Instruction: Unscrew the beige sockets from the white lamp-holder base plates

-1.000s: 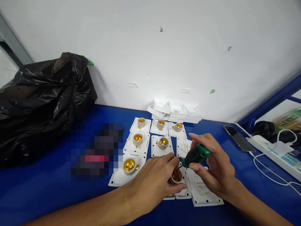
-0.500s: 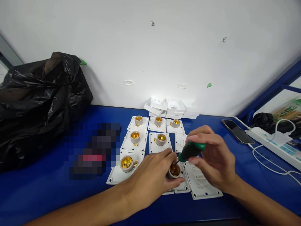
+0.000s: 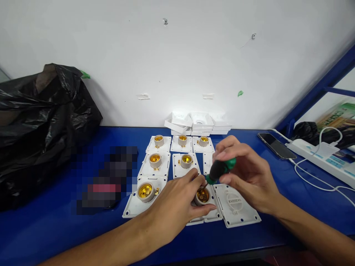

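Observation:
With its thumb and fingers, my left hand [image 3: 180,199] grips a round lamp socket [image 3: 202,196] on a white square plate at the front of the rows. My right hand [image 3: 246,171] is closed around the green and black handle of a screwdriver [image 3: 220,170]. The screwdriver is tilted, its shaft reaching down into the gold-lined socket; the tip itself is hard to make out. Beside it on the right lies a white plate [image 3: 237,205] without a socket. Another lamp socket [image 3: 146,191] sits on its plate left of my left hand.
Several more plates with sockets [image 3: 186,160] stand in rows behind my hands. White covers [image 3: 201,123] are stacked against the wall. A black plastic bag [image 3: 50,129] fills the left; a phone [image 3: 276,145] and a white power strip [image 3: 327,157] with cables lie at the right.
The view has shifted slightly, so the things on the table appear a little further left. Both hands keep their grip, and the screwdriver stays in the same socket.

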A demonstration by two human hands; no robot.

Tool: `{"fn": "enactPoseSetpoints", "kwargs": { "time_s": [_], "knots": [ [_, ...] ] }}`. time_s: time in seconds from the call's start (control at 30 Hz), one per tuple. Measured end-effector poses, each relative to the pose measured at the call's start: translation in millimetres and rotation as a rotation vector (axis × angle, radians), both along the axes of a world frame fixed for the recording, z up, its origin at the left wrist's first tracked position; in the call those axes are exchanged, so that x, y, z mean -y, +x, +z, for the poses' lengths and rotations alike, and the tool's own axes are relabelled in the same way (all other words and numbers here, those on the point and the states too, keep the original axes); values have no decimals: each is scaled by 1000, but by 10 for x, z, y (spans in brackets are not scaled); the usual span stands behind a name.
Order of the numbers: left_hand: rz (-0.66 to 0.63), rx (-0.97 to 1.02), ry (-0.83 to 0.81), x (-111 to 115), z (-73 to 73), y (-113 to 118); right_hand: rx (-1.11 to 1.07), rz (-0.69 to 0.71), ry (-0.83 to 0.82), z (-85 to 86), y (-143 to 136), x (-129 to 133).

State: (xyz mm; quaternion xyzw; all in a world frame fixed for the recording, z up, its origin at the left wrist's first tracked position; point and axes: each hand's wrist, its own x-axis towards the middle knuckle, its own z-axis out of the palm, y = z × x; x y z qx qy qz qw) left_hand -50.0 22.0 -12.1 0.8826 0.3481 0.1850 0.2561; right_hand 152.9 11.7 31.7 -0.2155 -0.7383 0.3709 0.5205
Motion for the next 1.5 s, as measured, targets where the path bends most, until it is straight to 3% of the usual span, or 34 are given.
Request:
{"fn": "enactPoseSetpoints", "kwargs": {
  "time_s": [0.37, 0.67, 0.83, 1.07, 1.3, 1.5],
  "knots": [
    [-23, -34, -21, 2, 70, -19, -104, 227, -267, 24, 146, -96],
    [-27, 29, -193, -47, 218, -58, -85, 227, -153, 168, 49, -107],
    [-20, 73, -251, -77, 260, -73, 3, 360, -163, 267, -36, -197],
    [35, 41, -341, -61, 181, -110, -85, 306, -194, 136, 38, -217],
    [0, 48, -411, -69, 230, -132, -95, 241, -201, 99, 79, -198],
    [-15, 19, -437, -75, 247, -148, -89, 297, -203, 109, 82, -178]
  ]
}}
